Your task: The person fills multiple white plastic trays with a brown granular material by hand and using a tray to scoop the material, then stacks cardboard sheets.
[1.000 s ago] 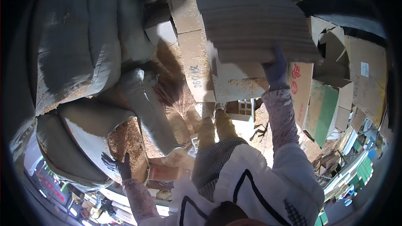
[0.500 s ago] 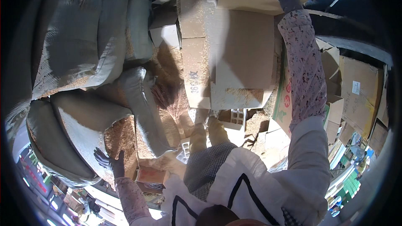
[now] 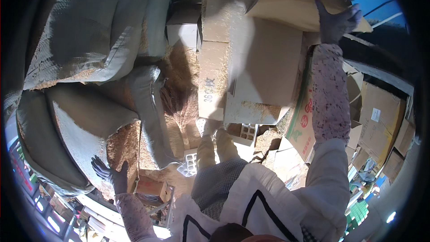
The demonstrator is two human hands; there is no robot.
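My left hand (image 3: 109, 174), in a grey-purple glove, is open with its fingers spread. It rests against the pale woven sack (image 3: 74, 125) at lower left, beside loose tan shavings or husks (image 3: 124, 145) at the sack's mouth. At upper right my right hand (image 3: 337, 23), gloved alike, is open, with the thumb held well apart from the fingers. It is over the right end of a raised cardboard flap (image 3: 286, 0); whether it presses on the flap is unclear. Below the flap stands a large cardboard box (image 3: 268, 62) with tan bits scattered on it.
Large stuffed sacks (image 3: 76, 31) are piled at upper left. A reddish-brown broom head (image 3: 179, 101) leans between sacks and boxes. Egg trays (image 3: 190, 163) lie near my feet. A small orange-brown box (image 3: 151, 188) is beside my left forearm. More cardboard boxes (image 3: 380, 116) stand at right.
My right hand has moved right and down along the cardboard flap, its thumb now spread from its fingers. My left hand remains against the sack. The whole view has shifted slightly.
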